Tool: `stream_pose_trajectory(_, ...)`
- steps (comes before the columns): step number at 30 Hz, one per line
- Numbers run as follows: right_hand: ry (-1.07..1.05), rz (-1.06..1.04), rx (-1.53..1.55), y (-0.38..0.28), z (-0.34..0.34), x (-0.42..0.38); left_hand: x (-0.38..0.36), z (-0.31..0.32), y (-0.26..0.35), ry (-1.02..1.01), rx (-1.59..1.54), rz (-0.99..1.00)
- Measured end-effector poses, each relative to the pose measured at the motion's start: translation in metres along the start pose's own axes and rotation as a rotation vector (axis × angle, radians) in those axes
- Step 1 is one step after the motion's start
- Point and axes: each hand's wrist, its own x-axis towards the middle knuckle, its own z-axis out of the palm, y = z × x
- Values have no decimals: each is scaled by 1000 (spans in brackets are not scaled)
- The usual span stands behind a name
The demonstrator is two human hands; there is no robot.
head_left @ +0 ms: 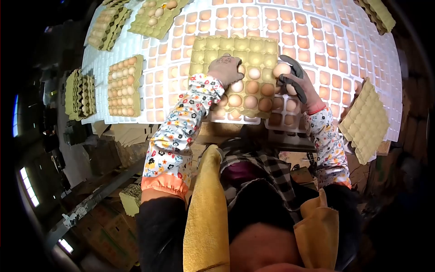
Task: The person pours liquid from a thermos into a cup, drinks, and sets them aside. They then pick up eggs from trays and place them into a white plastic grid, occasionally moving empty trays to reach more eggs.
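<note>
Now your left hand (225, 69) rests on the yellow-green pulp egg tray (234, 54), fingers curled over a pale brown egg (237, 86) in its cups. Your gloved right hand (294, 84) pinches another tan egg (281, 69) at the tray's right edge, above the white plastic egg grid (335, 45) covering the bench.

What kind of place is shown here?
Probably an egg packing or sorting room: a large white grid full of eggs, yellow-green pulp trays, and gloved hands filling one tray.

Left hand (225, 69) fingers hidden over the egg tray (226, 47), far trays (380, 13) cut off by the rim
</note>
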Motion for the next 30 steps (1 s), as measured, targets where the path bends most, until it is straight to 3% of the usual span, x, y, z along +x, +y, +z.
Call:
stream_pose_trajectory(2,-68,27,-270,5,-5,-5,2,-4,-12,12,-31,94)
stream_pose_trajectory(3,-51,-46,-750,2,3,-9,-12,-8,-15,100,-280,49)
stream_pose_trajectory(4,-25,-124,-1226,0,16,-13,-8,13,-43,38,-851,-51)
stream_pose_trajectory(6,-45,-139,-1525,5,33,-19,-35,15,-55,174,-1553,-152)
stream_pose_trajectory(8,-60,-77,-1619,5,38,-12,-66,6,-58,260,-1758,-216)
stream_pose_trajectory(10,-79,-71,-1701,1,47,-1,-60,12,-73,129,-1454,-134)
stream_pose_trajectory(12,-86,-68,-1756,-1,50,-5,-58,4,-62,168,-129,23)
stream_pose_trajectory(14,-88,-33,-1752,0,51,-5,-59,-6,-36,-49,353,91)
stream_pose_trajectory(17,-15,-22,-1728,-11,58,-9,-59,-8,-50,-11,240,141)
stream_pose_trajectory(18,71,-32,-1363,-7,58,-12,-64,-10,-57,20,163,162)
stream_pose_trajectory(19,159,-49,-1000,2,53,-13,-72,5,-78,217,-82,179)
stream_pose_trajectory(20,248,-71,-635,5,53,-20,-78,12,-93,239,-383,142)
stream_pose_trajectory(22,151,-58,-36,-23,121,-37,-93,11,-122,-162,-1488,77)
stream_pose_trajectory(24,299,-635,-291,-7,178,-28,-131,-5,-128,-285,-1926,-149)
stream_pose_trajectory(25,352,-576,-252,1,199,-19,-127,7,-148,-202,-1818,25)
stream_pose_trajectory(27,404,-483,-165,18,237,6,-138,7,-180,-279,-1826,188)
stream_pose_trajectory(29,445,-531,-429,29,281,29,-160,-6,-226,-230,-1682,374)
stream_pose_trajectory(30,318,-448,-224,27,298,45,-176,-12,-253,-170,-1539,476)
